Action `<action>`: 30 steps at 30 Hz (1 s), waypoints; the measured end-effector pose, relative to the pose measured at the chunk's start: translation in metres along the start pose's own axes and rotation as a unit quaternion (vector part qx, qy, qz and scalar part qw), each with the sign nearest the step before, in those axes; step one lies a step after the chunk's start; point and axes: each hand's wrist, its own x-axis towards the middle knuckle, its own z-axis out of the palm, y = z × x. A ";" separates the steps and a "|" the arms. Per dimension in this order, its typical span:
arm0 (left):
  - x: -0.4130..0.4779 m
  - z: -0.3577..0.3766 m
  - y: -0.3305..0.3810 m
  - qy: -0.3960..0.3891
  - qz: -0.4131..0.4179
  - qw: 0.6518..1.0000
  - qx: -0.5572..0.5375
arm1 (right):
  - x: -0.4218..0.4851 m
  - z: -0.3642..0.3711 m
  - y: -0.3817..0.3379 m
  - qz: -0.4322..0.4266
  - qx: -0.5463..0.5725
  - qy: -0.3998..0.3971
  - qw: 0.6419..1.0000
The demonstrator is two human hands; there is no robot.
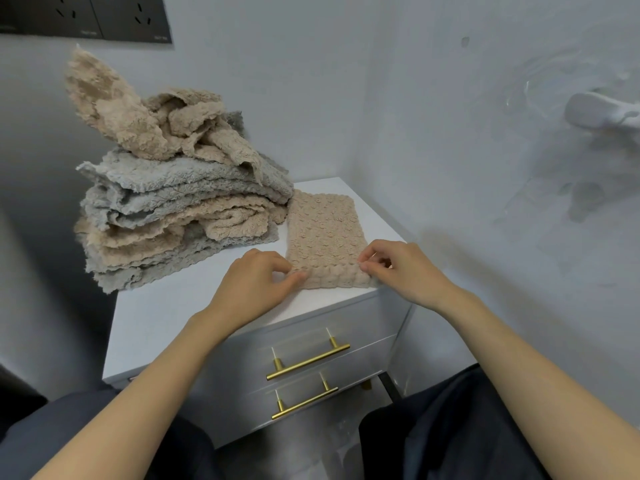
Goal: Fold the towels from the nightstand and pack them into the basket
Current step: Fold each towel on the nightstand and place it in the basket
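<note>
L hand (256, 282), R hand (398, 268) pinch beige towel (325, 237).

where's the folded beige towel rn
In the head view the beige towel lies flat on the nightstand, front right, beside the towel pile; the left hand and right hand pinch its near corners.

- folded beige plush towel (323, 237): light tan all over, w/ raised bubble-like pattern repeating in rows
- heap of crumpled plush towels (173, 209): layers of pale grey-blue & beige; beige pcs on top, grey-blue under, beige again mid, grey-blue at btm
- white rectangular nightstand (166, 317): plain white top, drawer fronts pale grey-white
- slim metal bar handles (308, 362): shiny brass-gold, both alike
- painted wall (381, 81): pale grey-blue, darker smudges at rt
- wall socket panel (83, 15): black to dark grey
- trouser fabric over the knees (450, 427): dark navy, plain
- blurred wall fitting (602, 112): white
</note>
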 end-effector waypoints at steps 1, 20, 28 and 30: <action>0.002 0.000 0.000 -0.003 -0.031 0.999 -0.040 | 0.001 0.001 0.001 -0.001 -0.019 -0.003 1.000; 0.022 0.015 -0.004 0.044 -0.235 0.971 -0.029 | -0.013 0.062 -0.034 -0.167 -0.260 -0.027 0.951; 0.022 0.014 -0.005 0.028 -0.229 0.973 0.006 | -0.021 0.042 -0.007 -0.089 -0.299 -0.071 0.947; 0.019 0.018 -0.003 0.046 -0.207 0.977 0.012 | -0.022 0.033 0.000 -0.066 -0.289 -0.083 0.952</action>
